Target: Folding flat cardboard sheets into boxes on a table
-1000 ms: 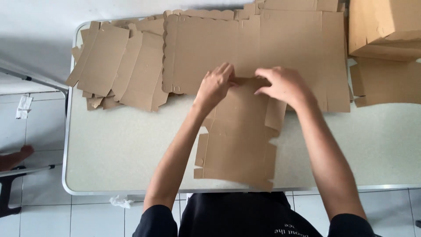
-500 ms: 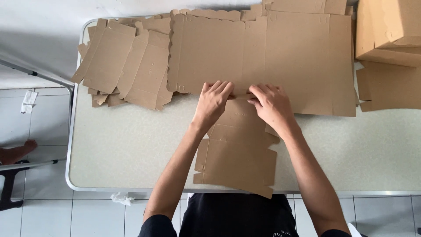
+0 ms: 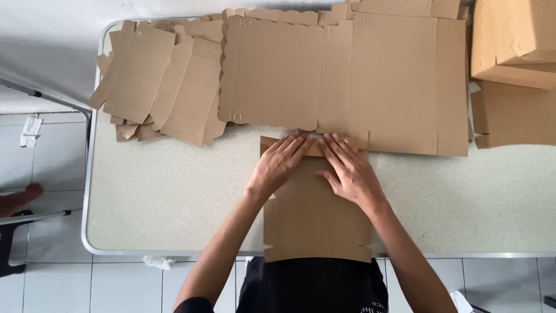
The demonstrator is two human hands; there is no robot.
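Observation:
A flat brown cardboard box blank [image 3: 315, 217] lies on the pale table [image 3: 174, 197] in front of me, reaching to the near edge. My left hand [image 3: 278, 165] and my right hand [image 3: 350, 171] both press flat on its far end, fingers spread and pointing away, fingertips on a folded-over flap [image 3: 313, 145] at the blank's top edge. Neither hand grips anything. Just beyond the flap lies a large unfolded cardboard sheet [image 3: 347, 75] with a scalloped left edge.
A fanned pile of smaller cardboard blanks [image 3: 162, 81] lies at the far left of the table. Assembled cardboard boxes [image 3: 512, 40] and more flat pieces [image 3: 512, 116] sit at the far right. A metal stand [image 3: 35, 217] and a person's foot [image 3: 20, 197] are on the tiled floor, left.
Both hands have moved toward me and together, flattening out on the blank's far end. The blank's flaps now lie flat and its outline looks squarer than before.

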